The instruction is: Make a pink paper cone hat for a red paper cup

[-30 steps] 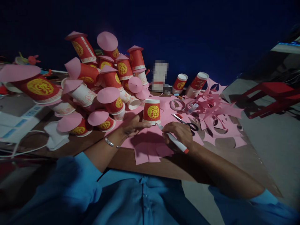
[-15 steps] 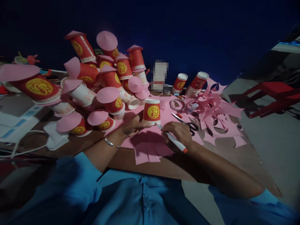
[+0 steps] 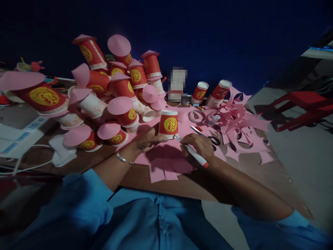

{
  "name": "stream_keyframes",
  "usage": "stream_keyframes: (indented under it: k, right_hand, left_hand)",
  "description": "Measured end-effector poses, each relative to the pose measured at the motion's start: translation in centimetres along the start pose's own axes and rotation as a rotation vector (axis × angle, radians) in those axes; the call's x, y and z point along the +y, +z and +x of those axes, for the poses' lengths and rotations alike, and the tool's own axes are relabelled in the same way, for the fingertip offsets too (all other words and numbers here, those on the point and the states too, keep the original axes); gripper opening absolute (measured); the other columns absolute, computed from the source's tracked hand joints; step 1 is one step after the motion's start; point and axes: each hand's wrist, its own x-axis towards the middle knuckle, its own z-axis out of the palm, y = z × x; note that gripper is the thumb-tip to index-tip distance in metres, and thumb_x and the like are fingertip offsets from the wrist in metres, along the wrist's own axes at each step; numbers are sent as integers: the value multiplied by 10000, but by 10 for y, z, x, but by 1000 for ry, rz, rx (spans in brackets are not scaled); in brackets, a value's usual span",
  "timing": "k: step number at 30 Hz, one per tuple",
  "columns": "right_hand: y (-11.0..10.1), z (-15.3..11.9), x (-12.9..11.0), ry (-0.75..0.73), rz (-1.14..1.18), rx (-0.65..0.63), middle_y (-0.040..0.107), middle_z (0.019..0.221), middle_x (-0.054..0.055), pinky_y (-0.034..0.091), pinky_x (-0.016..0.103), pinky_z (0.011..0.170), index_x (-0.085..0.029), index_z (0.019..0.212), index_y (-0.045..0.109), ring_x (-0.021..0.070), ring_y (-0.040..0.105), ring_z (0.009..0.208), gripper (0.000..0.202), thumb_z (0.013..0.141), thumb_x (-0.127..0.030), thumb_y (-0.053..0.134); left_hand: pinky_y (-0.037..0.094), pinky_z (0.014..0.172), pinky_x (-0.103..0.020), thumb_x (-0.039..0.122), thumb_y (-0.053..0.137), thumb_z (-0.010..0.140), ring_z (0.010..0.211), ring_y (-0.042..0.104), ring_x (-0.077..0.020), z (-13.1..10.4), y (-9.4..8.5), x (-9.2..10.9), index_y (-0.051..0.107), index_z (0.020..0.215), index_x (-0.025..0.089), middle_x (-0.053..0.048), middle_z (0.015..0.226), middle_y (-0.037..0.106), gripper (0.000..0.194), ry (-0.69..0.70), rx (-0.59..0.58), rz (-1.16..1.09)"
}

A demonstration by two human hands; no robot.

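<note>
Cup central, cup pile left, scissors right, paper scraps farther right

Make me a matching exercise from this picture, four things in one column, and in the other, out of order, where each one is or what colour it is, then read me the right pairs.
Column one:
1. Marker
2. Scissors
3. Centre cup
4. Stool

Column two:
A. Held by the left hand
B. All red, standing on the floor
C. In the grip of the right hand
D. Black-handled

Pairs: 1-C, 2-D, 3-A, 4-B
</note>
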Motion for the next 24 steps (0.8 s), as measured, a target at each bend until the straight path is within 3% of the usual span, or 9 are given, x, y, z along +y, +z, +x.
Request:
stream_keyframes:
  k: [4,11,17,24]
  right_hand:
    - [0,-1,0,23,14,-19,726,755,8,537,261,579,-229,995,624,155,696,624,152,924,-94,625]
    - [-1,-1,-1,32,59,-53,704,728,2,515,265,554,-238,984,593,156,664,586,151,920,-101,602]
    - [-3,-1,-1,13,52,-42,693,718,-9,511,263,550,-240,993,593,154,657,576,189,892,-80,604]
    - [0,-4,-1,-14,65,-27,693,718,-9,538,264,567,-230,994,601,155,680,601,211,879,-55,628]
  left_hand:
    - [542,913,-351,220,912,685,940,741,-227,0,-1,-1,703,1180,166,-72,959,802,539,-1,31,-7]
    - [514,770,-315,203,912,704,680,639,-149,0,-5,-3,725,1003,159,-19,774,751,355,-14,9,10]
    - [516,868,-349,229,905,711,898,706,-223,-1,-6,-5,719,1102,157,-48,858,764,439,-34,29,22]
    - [505,830,-349,222,911,707,825,681,-207,0,-7,-5,685,1121,169,-9,757,706,475,-25,32,5]
